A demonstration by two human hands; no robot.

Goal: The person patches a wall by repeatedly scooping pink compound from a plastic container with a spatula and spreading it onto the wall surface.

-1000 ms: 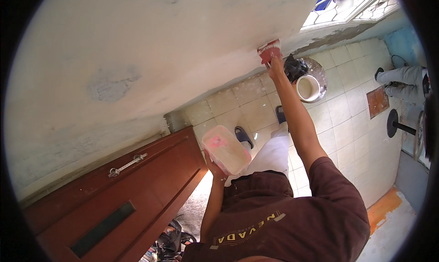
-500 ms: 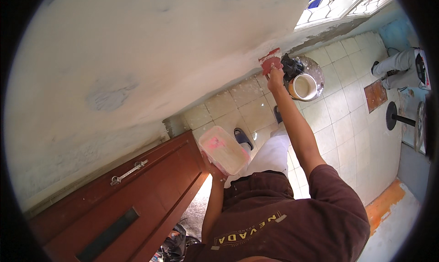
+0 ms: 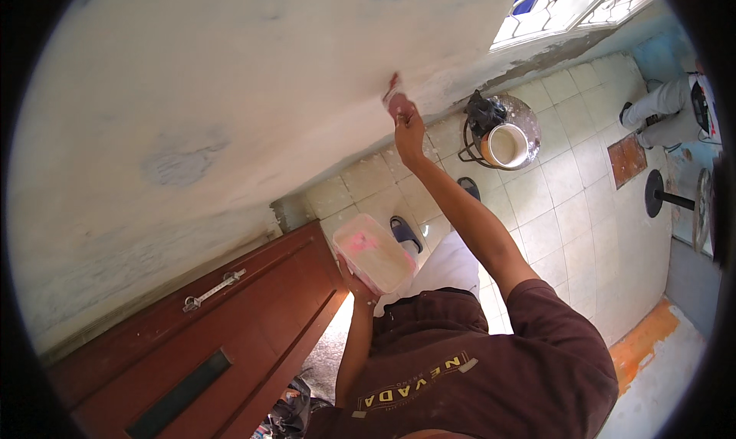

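Note:
My right hand (image 3: 409, 128) is closed around a red putty knife (image 3: 398, 100), whose blade is up against the pale plastered wall (image 3: 291, 63) and slightly blurred by motion. In my left hand (image 3: 366, 289) rests a clear rectangular plastic tub (image 3: 373, 253), held at its near side close to my waist. Pinkish smears and a pale residue show inside the tub. The wall has grey patches (image 3: 180, 164), a large one lying left of the tub.
A stool (image 3: 529, 117) to the right bears a white bucket (image 3: 507, 145) and a black plastic bag (image 3: 484, 113). A brown door (image 3: 207, 324) stands at lower left. Another person's legs (image 3: 667, 109) show at far right, near a black round-based stand (image 3: 654, 194). A grilled window (image 3: 567, 13) is at upper right.
My right hand with the putty knife has swept left along the wall, away from the stool, and the blade has turned. My left hand and the tub have hardly moved.

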